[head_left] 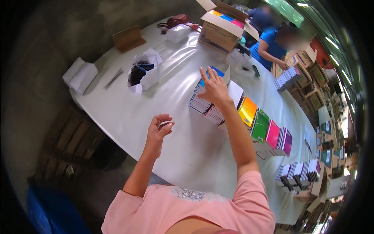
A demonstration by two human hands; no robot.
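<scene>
Over the far end of a row of stacked spiral notebooks is my right hand (214,87), its fingers spread. Its fingertips reach the blue notebook stack (199,102); I cannot tell whether they touch it. My left hand (159,129) hovers above the table to the left of the row, fingers curved, thumb apart, nothing in it. Along the row toward the right lie a yellow notebook (247,111), a green notebook (260,125), a pink notebook (272,133) and a purple notebook (287,142), each topping a stack. My right forearm hides part of the row.
The white-covered table (175,156) also holds an open carton (218,35) of colourful notebooks, a white bag (150,80) with dark items, a brown bookend-like piece (128,39) and more notebook stacks (298,173) at right. Across the table, a person in blue (269,46) handles another stack (287,79).
</scene>
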